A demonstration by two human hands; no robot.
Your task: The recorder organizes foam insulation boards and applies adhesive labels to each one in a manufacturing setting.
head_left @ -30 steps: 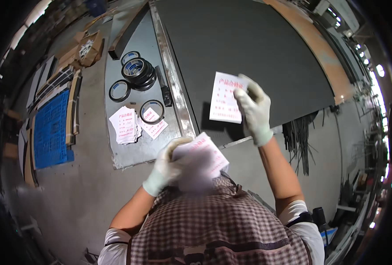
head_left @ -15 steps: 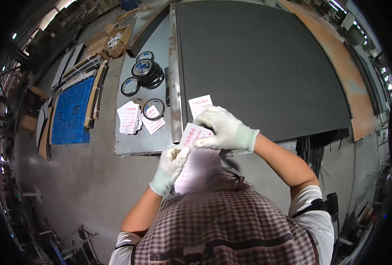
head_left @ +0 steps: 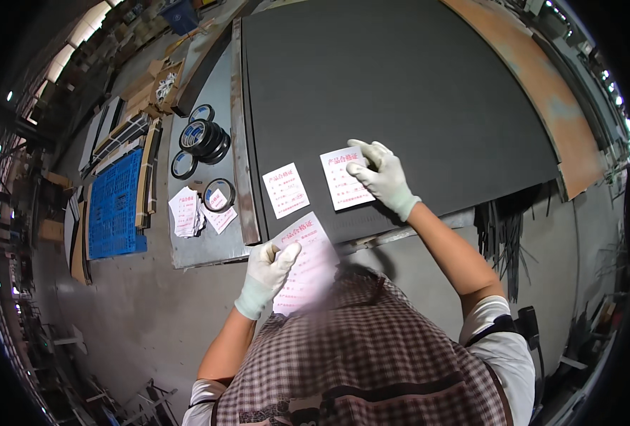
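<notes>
My left hand [head_left: 269, 273], in a white glove, pinches a white printed card [head_left: 306, 266] by its left edge, in front of my body; whether several cards lie together there, I cannot tell. My right hand [head_left: 386, 177], gloved too, grips another white card with red print [head_left: 340, 186] by its right side. That card is over the near part of a large dark grey sheet [head_left: 400, 85], its underside dark along the lower edge. To its left a similar card [head_left: 284, 190] lies flat on the sheet, touched by neither hand.
Left of the sheet, a metal edge [head_left: 242, 142] borders a grey tabletop with a pile of cards [head_left: 185, 213], a stack of black tape rolls [head_left: 200, 138] and a single roll [head_left: 219, 194]. A blue plastic pallet [head_left: 116, 206] is farther left. Dark strips [head_left: 496, 234] hang at the right.
My right hand has moved right and away from my left hand, carrying a card over the sheet. The card lying on the sheet shows fully now. The view has shifted rightward.
</notes>
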